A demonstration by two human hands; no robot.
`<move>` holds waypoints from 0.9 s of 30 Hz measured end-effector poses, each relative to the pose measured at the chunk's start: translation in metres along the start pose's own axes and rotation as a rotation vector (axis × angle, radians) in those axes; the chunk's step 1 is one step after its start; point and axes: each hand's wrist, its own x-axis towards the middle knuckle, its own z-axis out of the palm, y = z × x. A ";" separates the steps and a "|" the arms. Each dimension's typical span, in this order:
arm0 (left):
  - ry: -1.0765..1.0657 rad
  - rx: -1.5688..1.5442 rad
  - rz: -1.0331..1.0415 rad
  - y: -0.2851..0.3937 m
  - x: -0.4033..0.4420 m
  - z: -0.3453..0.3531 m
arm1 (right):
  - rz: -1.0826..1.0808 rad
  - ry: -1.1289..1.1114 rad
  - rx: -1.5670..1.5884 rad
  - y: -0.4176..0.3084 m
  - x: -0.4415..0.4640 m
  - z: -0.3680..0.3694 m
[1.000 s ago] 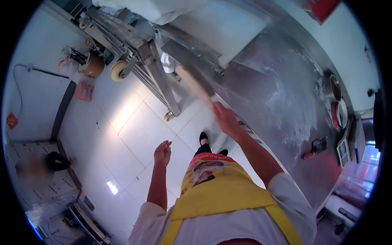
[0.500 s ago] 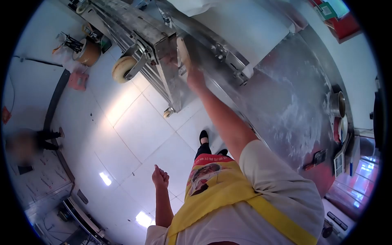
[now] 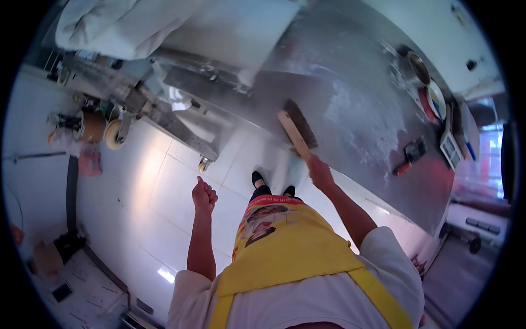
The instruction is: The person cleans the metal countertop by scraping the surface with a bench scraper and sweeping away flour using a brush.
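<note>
My right hand (image 3: 320, 173) is wrapped round the handle end of a long wooden brush (image 3: 295, 131) with dark bristles. The brush lies over the front edge of a steel table (image 3: 350, 131) that is streaked with white powder. Well away from the table, my left hand (image 3: 204, 196) hangs above the tiled floor, its fingers curled in and the thumb up, with nothing visible in it.
A wheeled metal rack (image 3: 181, 131) stands ahead on the left. On the table's right side are a metal pot (image 3: 417, 69), a scraper with a red handle (image 3: 410, 156) and a white-framed item (image 3: 450, 149). A blurred person (image 3: 52, 255) is at the lower left.
The brush and my right hand have come back from beside the rack to the table edge nearer my body. My view has turned, and my left hand remains curled.
</note>
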 end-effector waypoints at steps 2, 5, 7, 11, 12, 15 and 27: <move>-0.064 0.082 -0.035 -0.014 -0.002 0.032 | -0.207 0.081 -0.363 0.065 -0.027 -0.025; -0.183 0.190 -0.076 -0.046 -0.016 0.077 | 0.071 0.378 -0.058 0.150 -0.037 -0.073; -0.315 0.223 -0.168 -0.069 -0.027 0.109 | 0.023 0.463 -0.252 0.183 -0.031 -0.117; -0.663 0.068 -0.336 -0.098 -0.058 0.193 | 0.168 0.390 -0.063 0.111 -0.040 -0.177; -0.695 0.012 -0.388 -0.094 -0.083 0.223 | 0.098 0.353 -0.172 0.126 -0.029 -0.174; -0.812 0.009 -0.429 -0.101 -0.120 0.283 | -0.064 0.435 -0.343 0.160 -0.028 -0.160; -1.216 0.617 -0.573 -0.320 -0.198 0.383 | 0.225 0.651 1.103 0.185 -0.285 -0.124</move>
